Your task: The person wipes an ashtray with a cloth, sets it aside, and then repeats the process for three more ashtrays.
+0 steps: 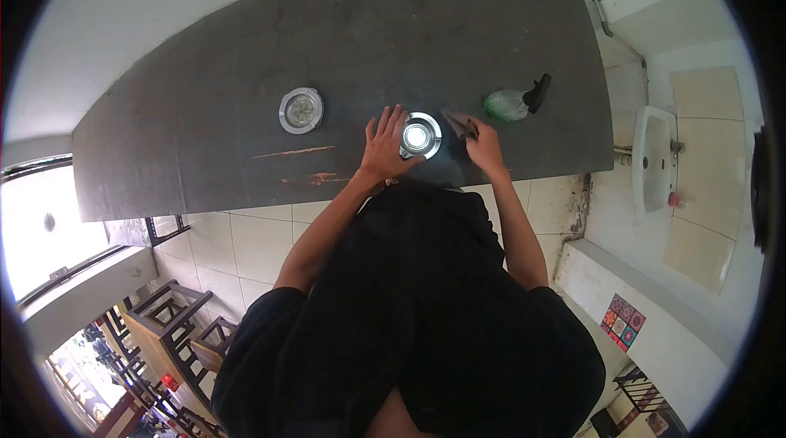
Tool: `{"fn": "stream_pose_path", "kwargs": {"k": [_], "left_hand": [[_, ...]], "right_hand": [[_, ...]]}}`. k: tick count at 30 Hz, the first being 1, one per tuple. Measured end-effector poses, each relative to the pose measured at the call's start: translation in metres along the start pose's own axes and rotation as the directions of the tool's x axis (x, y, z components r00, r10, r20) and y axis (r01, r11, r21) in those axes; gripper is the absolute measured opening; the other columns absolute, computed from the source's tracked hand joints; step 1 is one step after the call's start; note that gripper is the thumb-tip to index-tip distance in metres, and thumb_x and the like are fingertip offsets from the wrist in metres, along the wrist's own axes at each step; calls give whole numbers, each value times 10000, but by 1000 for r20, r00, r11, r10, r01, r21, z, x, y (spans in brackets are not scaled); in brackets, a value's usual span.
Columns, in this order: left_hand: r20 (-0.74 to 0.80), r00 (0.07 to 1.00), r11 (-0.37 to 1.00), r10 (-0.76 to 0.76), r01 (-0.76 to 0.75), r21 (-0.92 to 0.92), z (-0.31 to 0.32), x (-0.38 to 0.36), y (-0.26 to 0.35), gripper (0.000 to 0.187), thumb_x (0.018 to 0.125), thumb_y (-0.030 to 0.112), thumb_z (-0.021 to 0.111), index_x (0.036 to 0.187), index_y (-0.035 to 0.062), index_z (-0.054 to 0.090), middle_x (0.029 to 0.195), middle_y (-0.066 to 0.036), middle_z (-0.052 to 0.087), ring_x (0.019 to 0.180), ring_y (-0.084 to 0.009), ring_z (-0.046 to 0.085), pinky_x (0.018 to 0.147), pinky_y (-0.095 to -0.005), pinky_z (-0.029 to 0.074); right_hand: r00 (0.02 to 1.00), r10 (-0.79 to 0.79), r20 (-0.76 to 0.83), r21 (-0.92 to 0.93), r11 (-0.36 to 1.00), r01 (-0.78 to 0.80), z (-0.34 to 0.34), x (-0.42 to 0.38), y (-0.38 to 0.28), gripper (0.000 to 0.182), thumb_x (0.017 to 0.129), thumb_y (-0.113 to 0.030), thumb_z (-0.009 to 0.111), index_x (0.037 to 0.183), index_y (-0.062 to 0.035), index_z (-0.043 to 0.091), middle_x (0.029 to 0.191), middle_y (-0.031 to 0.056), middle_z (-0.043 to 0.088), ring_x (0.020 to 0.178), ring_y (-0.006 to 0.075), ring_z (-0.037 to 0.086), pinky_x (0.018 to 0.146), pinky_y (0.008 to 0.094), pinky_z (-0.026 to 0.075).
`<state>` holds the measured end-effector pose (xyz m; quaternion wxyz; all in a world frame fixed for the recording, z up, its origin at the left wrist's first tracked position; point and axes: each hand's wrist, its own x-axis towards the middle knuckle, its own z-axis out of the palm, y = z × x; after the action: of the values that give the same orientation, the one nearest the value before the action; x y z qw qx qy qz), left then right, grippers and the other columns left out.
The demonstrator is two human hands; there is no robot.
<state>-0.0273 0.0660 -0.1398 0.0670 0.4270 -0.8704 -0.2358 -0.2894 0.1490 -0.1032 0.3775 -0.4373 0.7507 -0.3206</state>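
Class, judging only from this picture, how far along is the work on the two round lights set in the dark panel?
Done: nothing clearly finished. In hand: the left hand rests flat beside the lit round light, touching its rim, while the right hand grips a dark cloth next to it. Left: the second round light sits untouched, unlit, and the green spray bottle lies unused on the dark panel.

The small dark folded object (pixel 460 122) in the right hand (pixel 485 147) is half hidden, too small to identify.
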Motion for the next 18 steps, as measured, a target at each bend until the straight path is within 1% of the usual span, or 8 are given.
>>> {"fn": "stream_pose_path", "kwargs": {"k": [2, 4, 6, 7, 9, 12, 15, 18], "left_hand": [[20, 979, 978, 204, -203, -52, -5, 3, -7, 1120, 816, 587, 847, 1675, 74, 344, 1770, -142, 312, 1662, -333, 219, 1308, -607, 151], [52, 968, 969, 244, -241, -52, -9, 6, -10, 1090, 819, 547, 857, 1669, 81, 358, 1775, -117, 311, 1655, -323, 236, 1302, -607, 175], [84, 956, 960, 279, -276, -52, -9, 8, -15, 1062, 822, 506, 867, 1663, 88, 372, 1779, -93, 309, 1649, -312, 253, 1296, -606, 199], [115, 953, 960, 279, -279, -13, -5, 9, -18, 1038, 847, 505, 848, 1676, 112, 362, 1784, -68, 305, 1647, -305, 259, 1296, -603, 204], [149, 950, 959, 275, -281, 23, 0, 6, -21, 1014, 872, 504, 829, 1688, 137, 352, 1789, -43, 300, 1645, -298, 265, 1296, -600, 209], [132, 959, 961, 250, -263, 87, 1, 4, -19, 988, 896, 542, 789, 1697, 169, 347, 1784, 4, 315, 1643, -280, 271, 1292, -604, 214], [112, 962, 956, 249, -263, 128, 1, -1, -19, 987, 901, 586, 761, 1702, 187, 344, 1781, 34, 321, 1638, -271, 280, 1288, -616, 213], [101, 964, 958, 247, -258, 123, 0, 0, -17, 972, 903, 606, 749, 1694, 189, 366, 1779, 48, 323, 1628, -287, 293, 1280, -630, 214]], "right_hand": [[993, -112, -22, -43, 993, 111, 3, 13, -8, 632, 792, 97, 529, 1368, -77, 723, 1404, 149, 720, 1371, 381, 631, 1165, 450, 500], [973, -227, -37, -88, 971, 223, 11, 22, -8, 610, 808, 79, 553, 1374, -82, 713, 1375, 140, 735, 1350, 376, 646, 1164, 467, 501], [888, -446, 108, -318, 831, 456, 27, 29, 0, 603, 833, 87, 560, 1394, -81, 702, 1482, 111, 676, 1461, 337, 558, 1238, 454, 430], [888, -447, 109, -316, 831, 458, 36, 29, 9, 603, 833, 87, 560, 1394, -81, 702, 1482, 111, 676, 1461, 337, 558, 1238, 454, 430], [848, -460, 261, -566, 639, 521, 51, 24, 22, 711, 797, 105, 584, 1482, -77, 640, 1644, 73, 536, 1574, 305, 418, 1306, 477, 332], [810, -531, 248, -576, 592, 564, 52, 3, 35, 747, 791, 86, 622, 1516, -94, 611, 1706, 49, 455, 1613, 290, 352, 1323, 519, 295], [806, -499, 319, -584, 566, 582, 45, -18, 42, 660, 856, 58, 586, 1491, -111, 643, 1705, 35, 459, 1625, 267, 330, 1339, 516, 257], [800, -438, 410, -516, 612, 599, 40, -32, 46, 726, 816, 80, 609, 1507, -138, 637, 1714, 23, 449, 1632, 270, 318, 1344, 520, 246]]}}
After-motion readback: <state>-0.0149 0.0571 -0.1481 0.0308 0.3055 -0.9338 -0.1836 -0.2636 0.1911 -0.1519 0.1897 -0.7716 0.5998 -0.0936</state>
